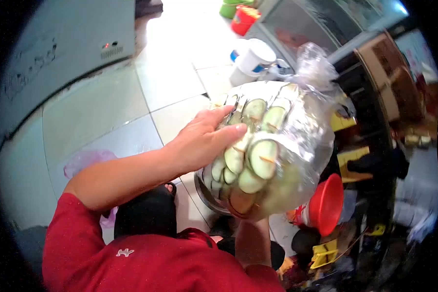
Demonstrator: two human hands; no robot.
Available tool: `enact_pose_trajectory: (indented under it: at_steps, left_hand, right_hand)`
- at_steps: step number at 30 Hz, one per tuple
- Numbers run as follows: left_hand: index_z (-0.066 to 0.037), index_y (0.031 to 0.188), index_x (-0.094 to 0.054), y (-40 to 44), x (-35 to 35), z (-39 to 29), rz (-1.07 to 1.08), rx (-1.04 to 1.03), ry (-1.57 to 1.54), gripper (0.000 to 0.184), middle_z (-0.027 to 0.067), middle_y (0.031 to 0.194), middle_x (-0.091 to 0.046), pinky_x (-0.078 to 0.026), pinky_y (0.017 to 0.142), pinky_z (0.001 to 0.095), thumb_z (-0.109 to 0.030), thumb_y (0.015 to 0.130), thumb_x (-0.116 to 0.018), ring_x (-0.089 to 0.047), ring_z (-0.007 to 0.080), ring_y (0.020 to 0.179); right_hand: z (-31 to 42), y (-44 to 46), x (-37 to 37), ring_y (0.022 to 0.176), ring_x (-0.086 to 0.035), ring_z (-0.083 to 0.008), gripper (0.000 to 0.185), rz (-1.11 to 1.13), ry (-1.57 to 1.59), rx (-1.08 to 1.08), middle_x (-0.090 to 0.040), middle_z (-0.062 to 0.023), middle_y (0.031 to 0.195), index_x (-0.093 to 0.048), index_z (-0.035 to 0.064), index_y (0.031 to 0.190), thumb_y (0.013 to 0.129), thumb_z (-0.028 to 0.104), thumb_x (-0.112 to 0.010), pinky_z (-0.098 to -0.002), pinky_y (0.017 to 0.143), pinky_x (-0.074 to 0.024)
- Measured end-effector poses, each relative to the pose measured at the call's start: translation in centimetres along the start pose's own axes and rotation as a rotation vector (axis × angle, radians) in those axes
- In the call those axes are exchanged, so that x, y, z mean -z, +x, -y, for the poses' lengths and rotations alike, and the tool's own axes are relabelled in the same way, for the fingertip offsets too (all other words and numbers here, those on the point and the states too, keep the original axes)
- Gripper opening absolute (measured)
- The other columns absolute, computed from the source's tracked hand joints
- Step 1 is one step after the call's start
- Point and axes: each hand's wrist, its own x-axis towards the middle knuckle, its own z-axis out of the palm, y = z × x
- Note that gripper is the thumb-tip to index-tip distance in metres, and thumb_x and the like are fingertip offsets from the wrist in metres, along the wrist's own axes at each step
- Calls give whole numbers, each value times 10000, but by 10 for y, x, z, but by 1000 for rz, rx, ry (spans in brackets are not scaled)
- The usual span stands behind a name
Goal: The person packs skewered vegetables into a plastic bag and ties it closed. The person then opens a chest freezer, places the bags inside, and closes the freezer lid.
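the clear bag (301, 146) of vegetable slices (263, 158) is raised off the floor (92, 114), its bulk calling for support. your left hand (192, 138) has its fingers spread against it; your right forearm (253, 241) reaches beneath, fingers hidden, opening unclear. the red basin (328, 204) sits right of your left fingers.

Right hand hidden behind bag (304, 134)

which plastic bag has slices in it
The clear bag against the left hand, with pale green slices showing through; the pink bag is on the floor.
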Motion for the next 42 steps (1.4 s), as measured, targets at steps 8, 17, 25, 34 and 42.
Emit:
enact_pose_trajectory:
  at_steps: [8, 17, 25, 34, 42]
  left_hand:
    - [-75, 1279, -480, -71, -71, -76, 245, -269, 690, 515, 140, 1089, -526, -453, 823, 334, -121, 780, -595, -534, 260, 943]
    - [-75, 1133, -600, -66, -106, 6, 12, -528, 632, 427, 109, 1003, -593, -380, 925, 340, -22, 710, -567, -541, 275, 957]
    - [19, 1065, -603, -65, -86, 112, -221, 107, 23, 375, 31, 928, -589, -431, 791, 226, 62, 709, -490, -540, 125, 854]
    - [27, 1053, -605, -52, -50, 184, -312, 385, -7, 401, 28, 864, -601, -429, 693, 205, 90, 684, -459, -543, 114, 771]
    - [-4, 1080, -611, -48, -43, 210, -286, 599, -34, 372, 18, 881, -614, -450, 668, 237, 69, 727, -517, -545, 108, 745]
  right_hand:
    - [-51, -46, 86, 850, -577, -239, 305, 48, 252, -261, -569, -112, 1003, -559, -5, 1021, 765, 152, -508, -360, 725, -493]
    - [-96, -19, 100, 848, -583, -239, 308, 173, 385, -433, -576, -112, 1002, -559, 0, 1037, 780, 164, -509, -359, 728, -498]
    - [-146, 28, 78, 846, -589, -239, 312, 250, 506, -559, -582, -112, 1001, -558, 3, 1051, 794, 174, -510, -358, 730, -503]
    - [-204, 47, 75, 843, -595, -240, 316, 170, 572, -646, -590, -111, 999, -557, 8, 1066, 809, 186, -512, -357, 732, -508]
    - [-219, 51, 95, 841, -601, -240, 319, 121, 536, -705, -596, -111, 998, -557, 12, 1080, 823, 196, -513, -356, 734, -513]
